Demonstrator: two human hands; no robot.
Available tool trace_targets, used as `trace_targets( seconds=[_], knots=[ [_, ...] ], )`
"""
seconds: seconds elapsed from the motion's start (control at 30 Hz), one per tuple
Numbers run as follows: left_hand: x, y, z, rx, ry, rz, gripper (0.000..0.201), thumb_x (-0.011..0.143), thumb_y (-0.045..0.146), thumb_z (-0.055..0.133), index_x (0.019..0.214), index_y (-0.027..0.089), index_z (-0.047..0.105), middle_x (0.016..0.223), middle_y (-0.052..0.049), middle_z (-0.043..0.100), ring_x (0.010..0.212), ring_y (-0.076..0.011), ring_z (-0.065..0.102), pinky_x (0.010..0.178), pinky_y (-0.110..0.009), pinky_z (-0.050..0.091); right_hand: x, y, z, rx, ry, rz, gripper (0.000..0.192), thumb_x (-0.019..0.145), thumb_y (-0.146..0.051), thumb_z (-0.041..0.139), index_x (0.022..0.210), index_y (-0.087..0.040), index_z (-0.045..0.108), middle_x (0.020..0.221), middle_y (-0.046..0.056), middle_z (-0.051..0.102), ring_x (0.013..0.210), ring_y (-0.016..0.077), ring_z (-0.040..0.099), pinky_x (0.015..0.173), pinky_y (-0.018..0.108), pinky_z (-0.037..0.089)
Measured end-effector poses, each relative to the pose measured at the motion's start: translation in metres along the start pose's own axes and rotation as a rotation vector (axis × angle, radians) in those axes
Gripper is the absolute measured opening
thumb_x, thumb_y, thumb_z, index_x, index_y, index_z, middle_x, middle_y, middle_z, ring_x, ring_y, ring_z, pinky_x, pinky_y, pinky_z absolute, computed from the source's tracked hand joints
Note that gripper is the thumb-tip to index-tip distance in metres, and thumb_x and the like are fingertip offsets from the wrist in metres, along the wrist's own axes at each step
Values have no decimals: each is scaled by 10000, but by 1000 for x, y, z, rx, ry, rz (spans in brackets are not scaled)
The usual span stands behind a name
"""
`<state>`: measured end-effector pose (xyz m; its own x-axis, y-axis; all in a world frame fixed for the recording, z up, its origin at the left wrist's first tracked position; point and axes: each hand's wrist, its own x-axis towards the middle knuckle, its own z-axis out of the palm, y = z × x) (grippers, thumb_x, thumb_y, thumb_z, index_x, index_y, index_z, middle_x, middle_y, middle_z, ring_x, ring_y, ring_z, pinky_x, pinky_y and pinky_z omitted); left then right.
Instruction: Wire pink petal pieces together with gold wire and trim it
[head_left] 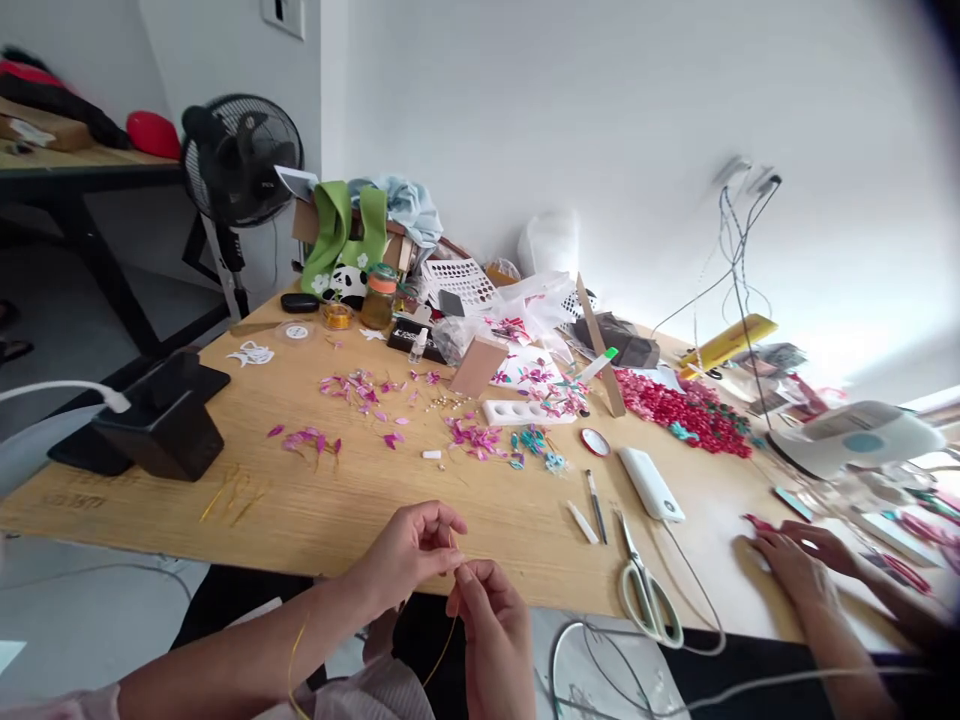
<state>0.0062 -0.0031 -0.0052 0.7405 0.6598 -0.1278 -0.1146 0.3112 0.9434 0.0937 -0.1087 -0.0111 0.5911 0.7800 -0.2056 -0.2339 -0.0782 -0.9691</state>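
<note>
Head view: both hands meet at the near edge of the desk (315,520). The left hand (409,560) and right hand (487,615) are pinched on a thin gold wire (442,650) that loops below. Judging by this, wire shaping is underway; the next move needs a steady pinch.

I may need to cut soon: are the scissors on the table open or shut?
Shut: the scissors lie flat near the table edge, blades together in one point, away from both hands.
</note>
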Motion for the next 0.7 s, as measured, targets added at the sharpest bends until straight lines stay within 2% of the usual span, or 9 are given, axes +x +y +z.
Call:
trace_targets(
  seconds=[0.17, 0.27, 0.43, 0.5, 0.57, 0.6, 0.7],
  knots=[
    [-2, -7, 9, -4, 5, -18, 245, 685, 212, 669, 898, 109, 606, 623, 51, 497, 587, -86, 467, 574, -215, 371, -7, 1, -6, 0, 65, 5, 371, 729, -509, 706, 636, -173, 578, 561, -35, 502, 550, 99, 418, 563, 223, 378],
    [-3, -17, 20, -20, -44, -40, 271, 690, 240, 682, 911, 108, 595, 629, 42, 522, 573, -86, 481, 575, -223, 390, -14, 8, -19, -66, 122, -32, 364, 744, -511, 691, 653, -173, 590, 581, -32, 510, 566, 106, 436, 568, 226, 378],
    [1, -36, 41, -53, -169, -77, 478, 709, 378, 736, 1061, 105, 562, 760, -29, 631, 621, -117, 557, 616, -266, 454, -24, 25, -58, -141, 216, -99, 356, 769, -516, 669, 680, -178, 602, 584, -33, 519, 574, 111, 450, 569, 228, 368],
    [2, -36, 42, -60, -183, -96, 540, 703, 448, 751, 1082, 112, 562, 818, -52, 648, 645, -123, 574, 629, -273, 468, -26, 35, -77, -144, 289, -113, 347, 774, -513, 668, 701, -180, 602, 571, -42, 511, 565, 107, 444, 564, 225, 356],
    [0, -31, 39, -54, -211, -102, 506, 721, 500, 736, 1026, 121, 598, 844, -63, 660, 663, -123, 586, 636, -266, 469, -26, 45, -96, -147, 332, -110, 360, 760, -525, 676, 704, -179, 596, 559, -43, 515, 558, 107, 446, 559, 226, 356],
    [-3, -29, 35, -48, -261, -107, 449, 750, 509, 713, 964, 124, 626, 836, -64, 669, 676, -121, 589, 660, -264, 470, -25, 50, -105, -151, 339, -105, 373, 747, -537, 682, 699, -178, 595, 551, -41, 517, 553, 109, 449, 555, 228, 360],
    [-15, -27, 24, 89, -563, -116, 376, 797, 509, 669, 866, 140, 704, 791, -74, 698, 719, -148, 612, 660, -252, 462, -21, 60, -125, -167, 364, -91, 402, 717, -564, 693, 691, -175, 595, 543, -38, 525, 543, 112, 458, 545, 232, 374]
  ],
)
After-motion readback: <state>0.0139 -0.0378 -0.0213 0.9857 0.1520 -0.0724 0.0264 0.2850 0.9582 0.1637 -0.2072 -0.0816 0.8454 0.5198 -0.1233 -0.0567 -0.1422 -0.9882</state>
